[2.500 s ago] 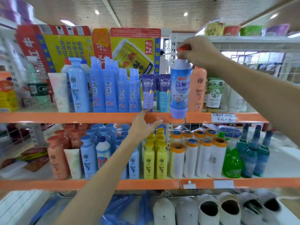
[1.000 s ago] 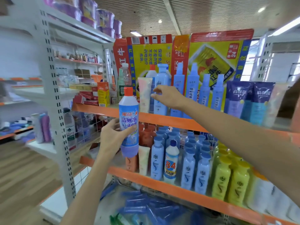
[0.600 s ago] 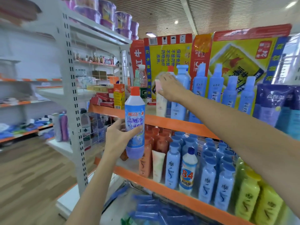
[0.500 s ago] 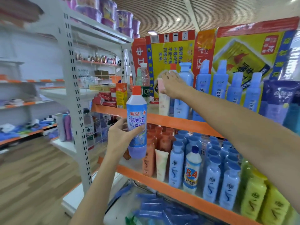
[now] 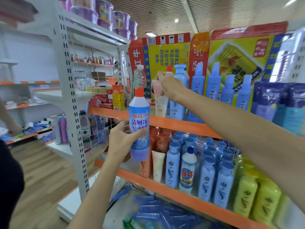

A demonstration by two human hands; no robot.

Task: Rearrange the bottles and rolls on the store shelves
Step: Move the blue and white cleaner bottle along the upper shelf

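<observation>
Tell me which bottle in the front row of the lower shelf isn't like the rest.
The white bottle with a dark blue cap and a big "84" on its label. Its neighbours in that row are plain light blue bottles or yellow-green bottles.

A blue bottle [image 5: 139, 126] at frame centre reads "洁厕净"; a white bottle [image 5: 187, 171], lower right, shows "84"; smaller print is probably illegible.

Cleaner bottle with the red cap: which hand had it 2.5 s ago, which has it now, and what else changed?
The cleaner bottle passed from the right hand, which held it by the cap at the upper shelf, to the left hand, which now grips its body lower and further left. The freed right hand reached to the pink tube on the upper shelf and pinches its top. The shelved bottles look unchanged.
</observation>
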